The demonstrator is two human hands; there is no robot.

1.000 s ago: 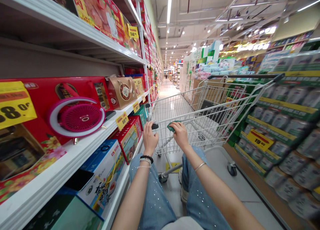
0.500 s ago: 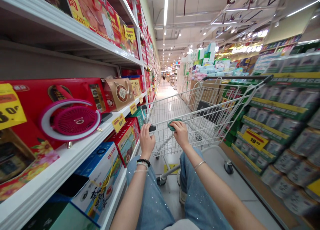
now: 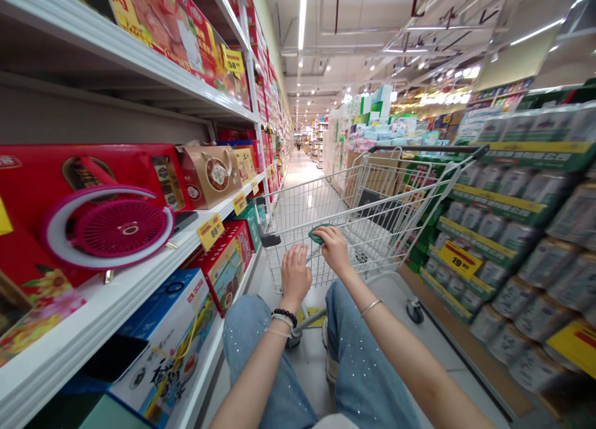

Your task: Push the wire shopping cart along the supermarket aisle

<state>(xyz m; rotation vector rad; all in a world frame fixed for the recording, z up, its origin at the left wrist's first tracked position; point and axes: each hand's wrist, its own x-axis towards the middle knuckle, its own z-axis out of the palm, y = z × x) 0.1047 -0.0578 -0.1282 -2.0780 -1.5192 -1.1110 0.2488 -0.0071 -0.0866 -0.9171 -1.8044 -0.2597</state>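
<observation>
The right hand closes around the green handle of a wire shopping cart, while the left hand has slipped down off the handle and holds nothing, its fingers loose. A dark panel shows inside the cart. Red gift boxes sit on the white shelf to the left, with stacked cans to the right.

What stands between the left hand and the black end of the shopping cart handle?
Nothing visible stands between the left hand and the black end of the shopping cart handle; the gap shows only the cart's wire mesh behind them.
</observation>
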